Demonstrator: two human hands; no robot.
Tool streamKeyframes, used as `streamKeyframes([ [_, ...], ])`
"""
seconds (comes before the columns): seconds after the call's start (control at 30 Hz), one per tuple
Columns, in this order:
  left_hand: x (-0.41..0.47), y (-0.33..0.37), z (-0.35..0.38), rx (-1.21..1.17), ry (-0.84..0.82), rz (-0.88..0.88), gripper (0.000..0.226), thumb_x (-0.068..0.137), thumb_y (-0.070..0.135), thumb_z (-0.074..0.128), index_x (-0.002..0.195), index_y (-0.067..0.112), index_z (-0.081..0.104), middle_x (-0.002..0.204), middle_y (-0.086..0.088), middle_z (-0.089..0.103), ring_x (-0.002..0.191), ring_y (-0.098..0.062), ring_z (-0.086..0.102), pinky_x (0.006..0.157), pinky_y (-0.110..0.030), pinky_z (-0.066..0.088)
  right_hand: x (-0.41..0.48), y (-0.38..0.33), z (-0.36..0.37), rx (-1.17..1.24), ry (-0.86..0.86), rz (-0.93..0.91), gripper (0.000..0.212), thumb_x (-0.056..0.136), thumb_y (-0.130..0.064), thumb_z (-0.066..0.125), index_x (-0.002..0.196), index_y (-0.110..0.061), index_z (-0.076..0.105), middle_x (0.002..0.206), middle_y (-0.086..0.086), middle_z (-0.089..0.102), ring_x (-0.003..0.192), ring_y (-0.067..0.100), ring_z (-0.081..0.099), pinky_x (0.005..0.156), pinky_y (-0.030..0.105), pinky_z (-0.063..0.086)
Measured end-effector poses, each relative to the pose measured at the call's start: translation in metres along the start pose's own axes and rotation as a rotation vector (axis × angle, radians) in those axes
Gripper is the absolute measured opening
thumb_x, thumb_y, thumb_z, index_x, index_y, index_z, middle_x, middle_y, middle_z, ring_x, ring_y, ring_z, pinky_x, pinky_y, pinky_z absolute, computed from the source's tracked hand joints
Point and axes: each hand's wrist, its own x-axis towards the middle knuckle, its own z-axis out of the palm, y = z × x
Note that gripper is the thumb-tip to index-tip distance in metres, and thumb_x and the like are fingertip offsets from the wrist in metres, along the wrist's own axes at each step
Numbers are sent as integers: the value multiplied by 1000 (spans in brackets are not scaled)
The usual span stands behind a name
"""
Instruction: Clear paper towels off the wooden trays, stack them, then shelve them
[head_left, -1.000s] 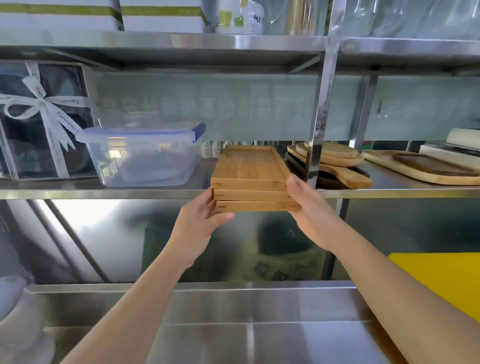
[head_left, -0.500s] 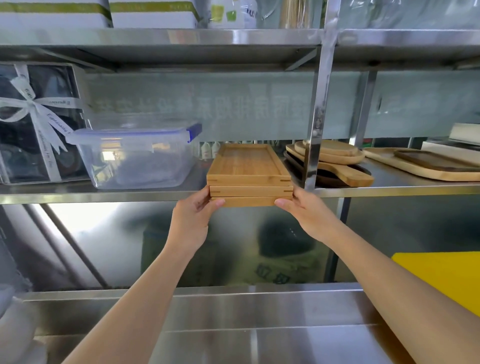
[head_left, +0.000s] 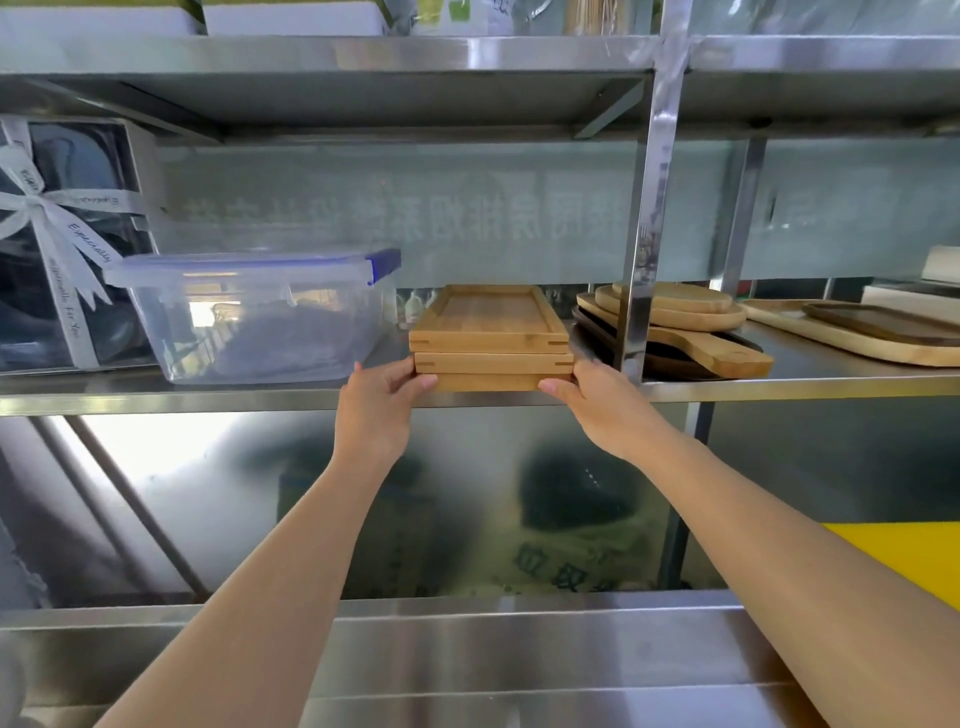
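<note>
A stack of three rectangular wooden trays (head_left: 491, 343) rests on the steel middle shelf (head_left: 260, 397), its near end at the shelf's front edge. No paper towels lie on the top tray. My left hand (head_left: 376, 405) grips the stack's near left corner, thumb on the bottom tray's front. My right hand (head_left: 597, 402) holds the near right corner, fingers along the front face.
A clear plastic lidded box (head_left: 254, 317) stands left of the trays, and a ribboned gift box (head_left: 57, 244) further left. A steel upright post (head_left: 647, 208) rises just right of the stack, with round wooden boards (head_left: 670, 312) behind it. A yellow board (head_left: 914, 556) lies lower right.
Both hands have pushed the tray stack further back onto the shelf. It was overhanging the front edge and now sits almost fully on it.
</note>
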Motion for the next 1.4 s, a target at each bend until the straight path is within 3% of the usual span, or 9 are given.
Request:
streamKeyframes([
  [0.13, 2, -1, 1, -31, -46, 40, 24, 87, 24, 62, 108, 16, 71, 82, 10, 68, 79, -10, 60, 116, -48, 24, 3, 0, -1, 83, -51, -1, 44, 96, -33, 40, 131, -7, 43, 115, 3, 53, 123, 26, 46, 107, 39, 34],
  [0.23, 3, -3, 3, -40, -1, 38, 26, 90, 26, 57, 107, 11, 71, 81, 2, 66, 70, -6, 54, 115, -47, 26, 3, 1, -3, 115, -58, -4, 48, 98, -39, 29, 130, -8, 45, 107, 0, 55, 121, 25, 47, 105, 39, 33],
  [0.43, 5, -3, 6, -97, 56, -28, 30, 89, 25, 59, 114, 10, 68, 100, -7, 72, 109, -32, 59, 107, -44, 39, 1, -2, -4, 94, -42, 1, 46, 100, -35, 23, 135, -11, 41, 134, 12, 45, 133, 28, 29, 109, 38, 22],
  [0.67, 8, -3, 5, -30, 30, 2, 32, 90, 26, 57, 116, 10, 67, 88, -4, 66, 74, -13, 51, 66, -19, 37, 9, 0, -2, 96, -58, 26, 47, 99, -39, 24, 121, -6, 50, 99, 4, 51, 107, 22, 50, 87, 30, 33],
  [0.8, 8, 1, 3, -30, 1, 12, 43, 92, 24, 55, 133, 13, 51, 105, -3, 68, 89, -11, 54, 84, -21, 37, 6, -2, -4, 82, -53, 24, 46, 99, -36, 25, 130, -8, 43, 113, 4, 49, 123, 25, 44, 96, 32, 33],
  [0.9, 9, 2, 2, -49, -49, 16, 56, 93, 22, 52, 145, 20, 30, 113, 1, 64, 100, -9, 53, 87, -20, 33, 6, -3, -2, 76, -35, 11, 54, 99, -37, 25, 147, -15, 14, 145, 4, 36, 137, 25, 30, 112, 39, 24],
  [1.0, 11, -3, 3, -19, -50, 21, 53, 94, 23, 52, 144, 18, 34, 113, 1, 62, 106, -17, 56, 87, -21, 35, 11, 1, 3, 115, -21, 22, 58, 98, -40, 25, 148, -24, -2, 155, 5, 23, 140, 27, 25, 114, 40, 22],
  [1.17, 13, -10, 5, 36, -32, 62, 42, 95, 26, 49, 136, 22, 49, 114, -1, 66, 101, -16, 57, 82, -22, 36, 16, 6, 7, 137, -2, -14, 59, 98, -40, 26, 148, -26, 0, 147, 3, 35, 135, 25, 34, 112, 41, 28],
  [1.4, 9, -2, 4, 23, -22, 37, 44, 94, 25, 50, 138, 21, 45, 111, 4, 62, 102, -17, 56, 86, -23, 37, 19, 9, 6, 101, -23, -12, 56, 98, -39, 26, 148, -23, 8, 144, 4, 39, 132, 24, 38, 111, 40, 30],
])
